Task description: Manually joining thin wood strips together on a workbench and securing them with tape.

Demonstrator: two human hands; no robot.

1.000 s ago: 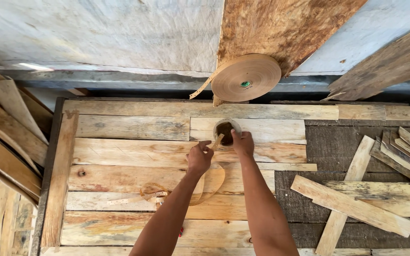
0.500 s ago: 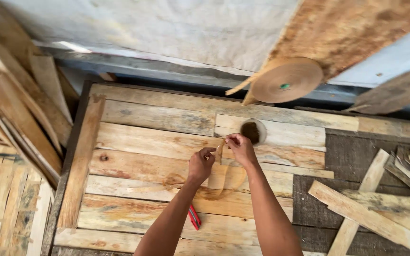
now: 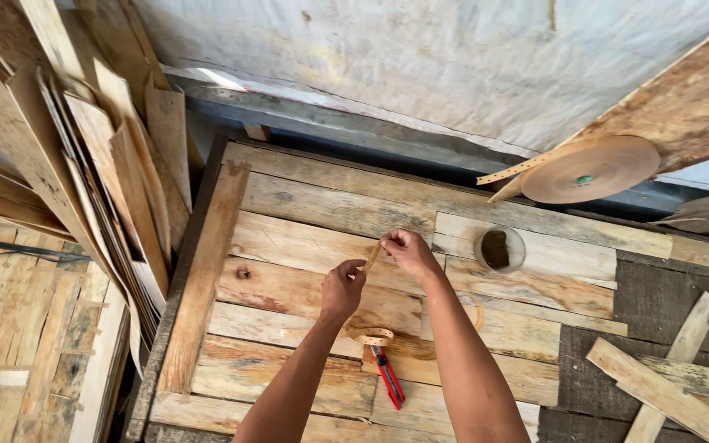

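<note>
I pinch a thin strip of veneer tape (image 3: 372, 258) between my left hand (image 3: 343, 289) and right hand (image 3: 408, 250), fingertips closed on its two ends, above the plank table (image 3: 305, 213). A red-handled cutter (image 3: 388, 376) lies just nearer me than the strip, beside a small coil (image 3: 373, 335).
</note>
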